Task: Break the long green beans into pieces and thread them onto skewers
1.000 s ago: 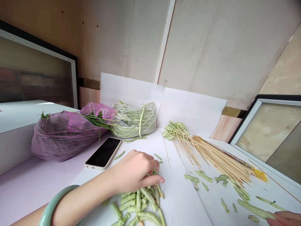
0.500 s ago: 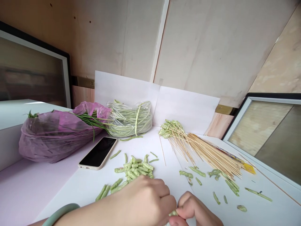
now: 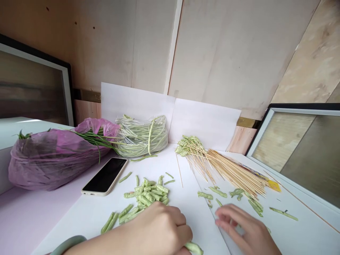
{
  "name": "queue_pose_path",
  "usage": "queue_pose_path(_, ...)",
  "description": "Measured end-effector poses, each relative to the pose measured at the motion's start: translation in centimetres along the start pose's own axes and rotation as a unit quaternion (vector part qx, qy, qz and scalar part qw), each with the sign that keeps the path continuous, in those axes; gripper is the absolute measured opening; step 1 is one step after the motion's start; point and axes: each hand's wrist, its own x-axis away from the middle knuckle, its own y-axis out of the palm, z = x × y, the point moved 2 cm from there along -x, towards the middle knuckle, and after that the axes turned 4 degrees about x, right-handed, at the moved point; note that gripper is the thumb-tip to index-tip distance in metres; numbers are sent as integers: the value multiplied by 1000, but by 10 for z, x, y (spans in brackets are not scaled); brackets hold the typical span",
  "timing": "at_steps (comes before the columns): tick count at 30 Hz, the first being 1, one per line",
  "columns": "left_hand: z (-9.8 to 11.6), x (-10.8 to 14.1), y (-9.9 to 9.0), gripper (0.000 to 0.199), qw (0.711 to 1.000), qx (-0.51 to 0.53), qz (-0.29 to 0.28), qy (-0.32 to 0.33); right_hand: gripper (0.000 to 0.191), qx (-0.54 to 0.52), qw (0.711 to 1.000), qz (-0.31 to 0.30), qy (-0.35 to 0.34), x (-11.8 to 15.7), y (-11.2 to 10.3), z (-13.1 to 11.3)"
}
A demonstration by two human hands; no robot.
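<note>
My left hand (image 3: 162, 230), with a pale green bangle at the wrist, is closed round a green bean piece (image 3: 194, 248) that sticks out at its lower right. To the right, my right hand (image 3: 244, 226) hovers over the white surface, fingers parted and nothing visible between them. A pile of cut bean pieces (image 3: 148, 193) lies just beyond my left hand. Farther back, skewered beans (image 3: 190, 143) rest beside a fan of bare wooden skewers (image 3: 236, 171). Loose bean bits (image 3: 217, 192) are scattered beyond my right hand.
A phone (image 3: 105, 177) lies left of the pile. Behind it are a purple bag of greens (image 3: 53, 159) and a clear bag of long beans (image 3: 140, 136). White boards (image 3: 207, 122) stand at the back, and a framed pane (image 3: 300, 148) is at the right.
My right hand has moved away from my left hand to the right, and its fingers have opened. More of the bean piece shows at my left hand. The view has shifted slightly.
</note>
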Motion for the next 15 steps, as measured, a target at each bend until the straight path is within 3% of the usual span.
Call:
queue_pose_path(2,-1,-1,7,24,999,-20,3,28,18,69,998,10,-5,-19,0,12)
queue_pose_path(8,-8,4,28,27,997,-49,41,52,22,152,978,-135,-52,-66,19,21)
queue_pose_path(12,-7,6,27,26,992,-33,79,89,16,107,987,-106,-50,-76,20,11)
queue_pose_path(15,-7,5,32,25,989,16,101,105,11,41,994,-87,-57,-72,26,-13)
